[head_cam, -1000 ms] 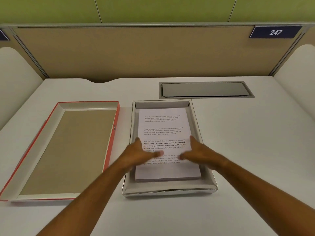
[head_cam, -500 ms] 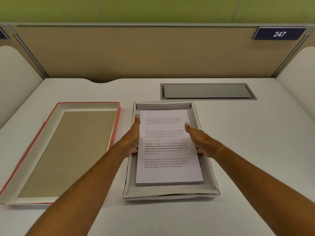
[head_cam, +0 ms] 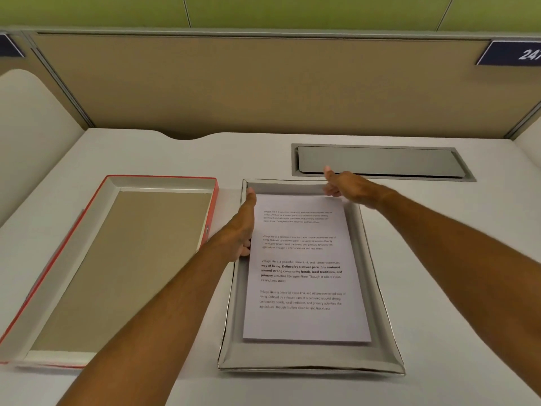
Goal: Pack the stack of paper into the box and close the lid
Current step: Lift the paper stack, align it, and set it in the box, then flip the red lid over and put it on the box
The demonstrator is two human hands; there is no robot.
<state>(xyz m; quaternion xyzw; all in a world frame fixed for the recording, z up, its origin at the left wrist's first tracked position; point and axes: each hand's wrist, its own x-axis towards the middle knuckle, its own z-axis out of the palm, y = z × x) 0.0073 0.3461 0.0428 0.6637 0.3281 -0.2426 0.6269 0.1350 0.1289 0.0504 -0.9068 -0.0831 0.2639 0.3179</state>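
White paper stack (head_cam: 304, 276) lies inside box (head_cam: 307, 358); red-edged lid (head_cam: 117, 259) at 9 o'clock — left hand (head_cam: 241, 230) and right hand (head_cam: 344, 184) open, flat against stack edges, gripping nothing.

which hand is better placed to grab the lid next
Left. The left hand is at the box's left wall, right beside the upturned lid. The right hand is at the paper's far right corner, away from the lid.
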